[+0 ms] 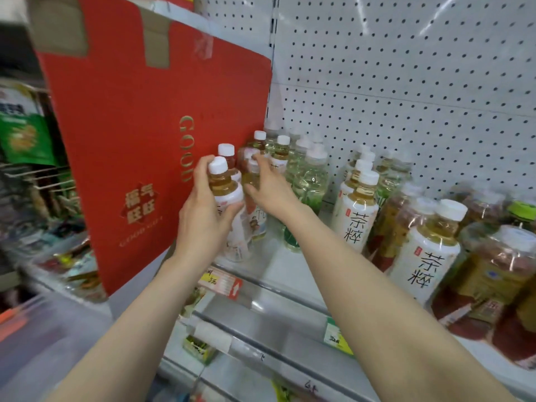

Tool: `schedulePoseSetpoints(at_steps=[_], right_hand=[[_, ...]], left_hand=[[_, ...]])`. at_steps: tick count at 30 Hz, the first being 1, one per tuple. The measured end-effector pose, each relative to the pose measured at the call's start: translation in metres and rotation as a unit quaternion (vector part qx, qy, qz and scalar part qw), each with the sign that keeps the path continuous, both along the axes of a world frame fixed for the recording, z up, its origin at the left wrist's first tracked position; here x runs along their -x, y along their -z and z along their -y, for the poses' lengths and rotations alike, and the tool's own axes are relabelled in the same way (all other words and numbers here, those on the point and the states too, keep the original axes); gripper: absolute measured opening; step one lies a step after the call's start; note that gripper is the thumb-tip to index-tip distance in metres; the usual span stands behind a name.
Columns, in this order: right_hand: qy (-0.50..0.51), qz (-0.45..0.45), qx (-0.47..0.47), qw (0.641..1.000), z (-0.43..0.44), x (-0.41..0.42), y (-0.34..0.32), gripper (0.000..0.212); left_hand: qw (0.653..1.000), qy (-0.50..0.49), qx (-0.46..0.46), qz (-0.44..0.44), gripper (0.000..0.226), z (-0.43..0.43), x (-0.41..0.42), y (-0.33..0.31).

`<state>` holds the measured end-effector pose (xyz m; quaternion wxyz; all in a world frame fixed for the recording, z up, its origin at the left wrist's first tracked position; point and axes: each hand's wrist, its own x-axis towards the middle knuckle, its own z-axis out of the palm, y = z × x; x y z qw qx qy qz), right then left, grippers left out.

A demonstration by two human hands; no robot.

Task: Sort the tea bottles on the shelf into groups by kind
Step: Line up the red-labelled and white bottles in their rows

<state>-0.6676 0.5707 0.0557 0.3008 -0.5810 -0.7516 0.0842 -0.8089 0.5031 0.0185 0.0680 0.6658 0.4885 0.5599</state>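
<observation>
At the left end of the shelf (275,271), by its front edge: left hand (203,219) clamped round white-capped tea bottle (224,188); right hand (269,188) curved over neighbouring bottle (253,173), grip unclear (blur). Risk: packed cluster, so one nudge could topple bottles off the front edge.

Bare white metal shelf (278,265) lies open between clear green-tinted plastic bottles (310,181) and white-labelled amber tea bottles (358,216); a red cardboard box (130,146) blocks the left.
</observation>
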Motion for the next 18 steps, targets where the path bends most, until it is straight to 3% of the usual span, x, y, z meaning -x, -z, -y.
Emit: schedulePoseSetpoints(at_steps=[3,8,13,18], right_hand=[[0.016,-0.073,-0.019,0.997,0.0,0.0,0.009,0.071],[0.026,-0.078,-0.071,0.994,0.036,-0.008,0.02,0.076],[0.047,-0.069,-0.125,0.989,0.094,-0.023,0.026,0.074],[0.061,-0.134,-0.132,0.98,0.154,-0.051,0.021,0.068]], left_hand=[[1.0,0.011,0.008,0.004,0.078,0.0,0.003,-0.001],[1.0,0.021,0.02,0.011,0.082,-0.002,0.005,0.0],[0.999,0.027,0.022,-0.037,0.086,-0.005,-0.011,-0.003],[0.996,0.01,0.038,-0.075,0.086,-0.016,-0.022,-0.005]])
